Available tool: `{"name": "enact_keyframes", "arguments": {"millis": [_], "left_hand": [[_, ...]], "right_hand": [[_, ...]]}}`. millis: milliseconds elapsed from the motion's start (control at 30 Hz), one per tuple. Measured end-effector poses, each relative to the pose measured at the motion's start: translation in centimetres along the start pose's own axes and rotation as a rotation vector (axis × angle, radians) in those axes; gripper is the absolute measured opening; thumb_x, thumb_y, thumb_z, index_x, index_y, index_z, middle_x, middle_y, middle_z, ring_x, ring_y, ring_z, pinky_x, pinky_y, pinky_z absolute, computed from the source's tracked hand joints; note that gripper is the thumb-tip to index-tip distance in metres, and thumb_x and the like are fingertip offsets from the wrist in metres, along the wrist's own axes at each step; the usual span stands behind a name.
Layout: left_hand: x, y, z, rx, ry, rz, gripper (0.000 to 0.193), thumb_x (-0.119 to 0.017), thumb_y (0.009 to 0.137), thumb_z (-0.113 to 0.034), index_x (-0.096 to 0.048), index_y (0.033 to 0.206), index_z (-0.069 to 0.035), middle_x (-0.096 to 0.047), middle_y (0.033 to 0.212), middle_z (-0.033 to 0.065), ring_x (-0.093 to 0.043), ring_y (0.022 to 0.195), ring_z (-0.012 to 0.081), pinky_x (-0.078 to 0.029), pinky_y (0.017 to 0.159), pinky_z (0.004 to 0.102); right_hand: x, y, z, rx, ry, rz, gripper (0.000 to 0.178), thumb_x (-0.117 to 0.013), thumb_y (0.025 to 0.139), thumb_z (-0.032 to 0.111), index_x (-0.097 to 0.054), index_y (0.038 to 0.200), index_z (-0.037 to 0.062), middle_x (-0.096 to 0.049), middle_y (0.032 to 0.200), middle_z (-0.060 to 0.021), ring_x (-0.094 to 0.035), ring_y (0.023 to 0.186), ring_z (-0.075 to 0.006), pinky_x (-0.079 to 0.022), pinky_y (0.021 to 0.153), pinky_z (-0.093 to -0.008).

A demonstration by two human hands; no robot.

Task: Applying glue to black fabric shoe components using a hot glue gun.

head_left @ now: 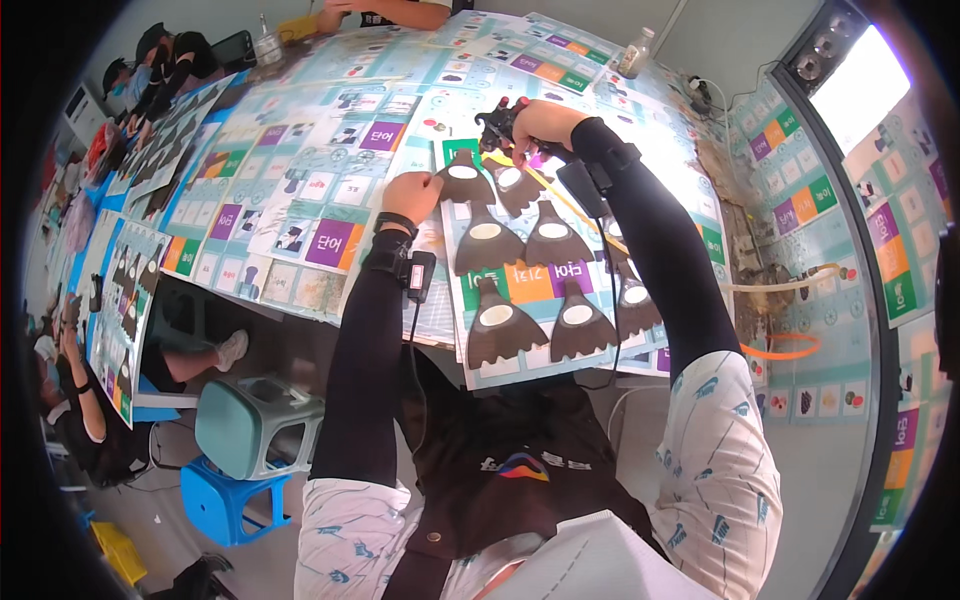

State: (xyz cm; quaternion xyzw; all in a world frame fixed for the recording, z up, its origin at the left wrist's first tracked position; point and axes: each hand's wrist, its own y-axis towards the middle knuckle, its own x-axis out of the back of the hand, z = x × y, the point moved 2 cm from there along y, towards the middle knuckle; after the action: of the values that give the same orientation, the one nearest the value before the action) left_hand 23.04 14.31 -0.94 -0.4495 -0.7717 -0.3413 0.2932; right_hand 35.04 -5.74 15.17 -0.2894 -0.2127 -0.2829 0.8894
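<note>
Rows of dark brown fan-shaped pieces (501, 335), each with a scalloped edge and a pale oval, lie on a printed sheet (480, 374) in front of me. My left hand (411, 195) is closed, its fingertips at the edge of the far-left fan-shaped piece (464, 187). Beyond the row, my right hand (545, 125) grips a small dark tool (497, 127) with red bits; its exact kind cannot be made out. Something yellow shows below that hand, over the piece beside it. A yellow hose (572, 205) passes under my right forearm.
A small clear bottle (636, 53) stands at the table's far right. The hose continues beside the right wall (800, 215), near an orange loop (790, 347). Stools (250, 425) stand at left below the table edge. Other people work at far left and across the table.
</note>
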Motion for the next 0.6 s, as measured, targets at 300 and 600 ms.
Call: {"name": "enact_keyframes", "arguments": {"millis": [300,600], "left_hand": [[-0.4,-0.4,-0.4,0.017,0.128,-0.048,0.035,-0.055,0.080,-0.038,-0.074,0.075,-0.009,-0.067,0.075,0.0172,-0.066,0.074,0.0372,-0.053,0.068,0.0449],[-0.2,-0.3,-0.3,0.033,0.171,0.003,0.032,-0.057,0.079,-0.038,-0.076,0.077,-0.013,-0.068,0.077,0.0163,-0.066,0.075,0.0362,-0.053,0.069,0.0441]], "right_hand": [[-2.8,4.5,1.6,-0.031,-0.140,0.010,0.015,-0.063,0.060,0.001,-0.065,0.075,-0.0013,-0.064,0.068,-0.0106,-0.059,0.053,-0.0185,-0.042,0.045,-0.0299],[-3.9,5.1,1.8,-0.071,-0.126,0.026,0.009,-0.059,0.063,0.003,-0.062,0.071,-0.0011,-0.062,0.062,-0.0118,-0.052,0.045,-0.0167,-0.036,0.041,-0.0294]]}}
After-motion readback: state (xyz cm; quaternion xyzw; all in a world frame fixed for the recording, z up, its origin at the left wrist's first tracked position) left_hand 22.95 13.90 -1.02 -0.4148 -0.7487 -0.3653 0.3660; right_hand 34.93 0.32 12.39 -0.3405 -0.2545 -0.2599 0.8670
